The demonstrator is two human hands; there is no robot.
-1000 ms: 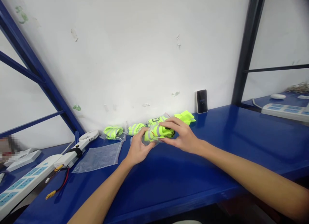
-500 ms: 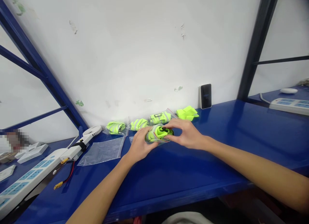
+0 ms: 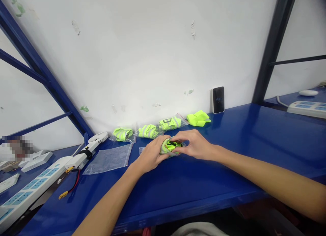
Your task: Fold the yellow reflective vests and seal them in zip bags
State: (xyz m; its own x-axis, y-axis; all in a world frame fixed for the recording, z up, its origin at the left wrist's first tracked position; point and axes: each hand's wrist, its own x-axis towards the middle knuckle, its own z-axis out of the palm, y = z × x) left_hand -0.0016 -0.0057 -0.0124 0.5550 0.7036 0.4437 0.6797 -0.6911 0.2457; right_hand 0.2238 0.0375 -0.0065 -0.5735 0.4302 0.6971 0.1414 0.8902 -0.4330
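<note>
Both my hands meet over a neon-yellow reflective band [image 3: 170, 146] in a clear plastic bag on the blue shelf [image 3: 229, 154]. My left hand [image 3: 150, 156] grips the bundle from the left, fingers curled around it. My right hand [image 3: 195, 145] pinches it from the right and above. Behind them, along the wall, lie three bagged yellow bands [image 3: 122, 133] [image 3: 149, 131] [image 3: 168, 123] and one loose yellow band [image 3: 198, 118].
An empty clear zip bag [image 3: 108, 159] lies to the left. Further left are a small white fan [image 3: 95, 139], a white power strip [image 3: 30, 186] and a red-black cable [image 3: 71, 188]. A dark phone [image 3: 218, 99] leans on the wall. Another power strip [image 3: 307, 107] sits far right.
The bundle has been squeezed smaller between my hands and brought down closer to the shelf. The camera view has shifted slightly; other things stay put.
</note>
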